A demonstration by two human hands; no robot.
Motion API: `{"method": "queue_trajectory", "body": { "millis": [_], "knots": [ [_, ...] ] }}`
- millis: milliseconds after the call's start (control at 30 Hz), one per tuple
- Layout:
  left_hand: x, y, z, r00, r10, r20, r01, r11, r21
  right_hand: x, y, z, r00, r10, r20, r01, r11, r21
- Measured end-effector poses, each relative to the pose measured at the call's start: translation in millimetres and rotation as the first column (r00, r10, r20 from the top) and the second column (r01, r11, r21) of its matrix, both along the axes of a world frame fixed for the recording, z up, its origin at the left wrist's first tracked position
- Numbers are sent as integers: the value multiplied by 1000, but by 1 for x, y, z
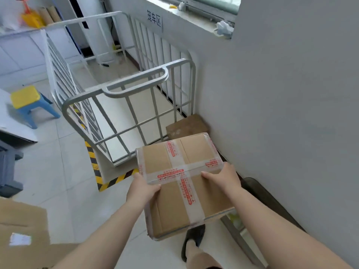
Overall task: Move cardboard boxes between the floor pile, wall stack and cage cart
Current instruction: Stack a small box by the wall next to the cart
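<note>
Seen from above through a head-worn camera, on a pale tiled floor. At the far left edge, near the bottom, lies a blurred brown cardboard box (23, 230) with a small white label on its top. Above it, against the left edge, stands dark grey furniture (7, 167) under a white tabletop. Further back is a small stool (29, 101) with a yellow seat and blue legs. Moving right, a metal cage cart (120, 90) with grey barred sides stands on the floor, its near end rail rising between the viewer and its white base. Yellow and black hazard tape (97, 171) marks the floor around the cart's near corner. In the centre, the person holds a cardboard box (180, 183) sealed with clear tape printed in red, crossed over its top, raised above the floor just in front of the cart's near end. The left hand (142, 188) grips the box's left edge, thumb curled on top. The right hand (223, 176) grips its right edge, thumb lying over the top. Behind the held box, another brown box (186, 126) sits on the floor in the corner between the cart and the wall. Below the held box, a foot in a dark shoe (194, 239) rests on the tiles. On the right rises a plain grey wall (291, 94), with a paper sign (154, 18) of Chinese characters and a window ledge holding crumpled scraps high up.
</note>
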State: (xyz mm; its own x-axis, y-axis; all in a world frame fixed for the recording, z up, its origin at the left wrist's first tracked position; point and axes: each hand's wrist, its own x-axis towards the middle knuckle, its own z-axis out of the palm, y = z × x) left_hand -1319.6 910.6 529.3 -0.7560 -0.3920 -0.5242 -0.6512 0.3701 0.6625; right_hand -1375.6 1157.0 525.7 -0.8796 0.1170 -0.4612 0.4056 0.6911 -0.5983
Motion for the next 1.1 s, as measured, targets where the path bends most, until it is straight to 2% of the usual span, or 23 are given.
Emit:
{"method": "queue_trajectory", "body": {
  "millis": [167, 333, 400, 500, 700, 800, 967, 1100],
  "knots": [
    [-115, 19, -37, 993, 27, 114, -42, 991, 130, -112, 13, -43, 996, -55, 67, 55, 998, 0],
    [-201, 38, -92, 992, 21, 121, -31, 996, 79, -205, 25, -102, 990, -78, 118, 74, 996, 42],
    [-232, 49, -127, 991, -10, 132, 7, 1000, 26, -234, 31, -136, 986, -97, 134, 88, 994, 70],
    [-269, 63, -203, 990, -60, 128, 52, 997, 60, -271, 41, -203, 981, -125, 147, 107, 986, 126],
    [-319, 94, -371, 983, -22, 184, -22, 973, 231, -328, 61, -369, 980, -127, 154, 92, 973, 212],
    [-338, 102, -437, 985, 8, 174, -49, 971, 234, -358, 65, -436, 989, -80, 127, 41, 958, 283],
    [-371, 110, -518, 984, 13, 175, -62, 959, 278, -412, 65, -513, 996, -7, 93, -33, 907, 419],
    [-389, 118, -554, 988, -75, 131, 35, 957, 289, -426, 62, -554, 989, 15, 144, -82, 878, 472]
  ]
}}
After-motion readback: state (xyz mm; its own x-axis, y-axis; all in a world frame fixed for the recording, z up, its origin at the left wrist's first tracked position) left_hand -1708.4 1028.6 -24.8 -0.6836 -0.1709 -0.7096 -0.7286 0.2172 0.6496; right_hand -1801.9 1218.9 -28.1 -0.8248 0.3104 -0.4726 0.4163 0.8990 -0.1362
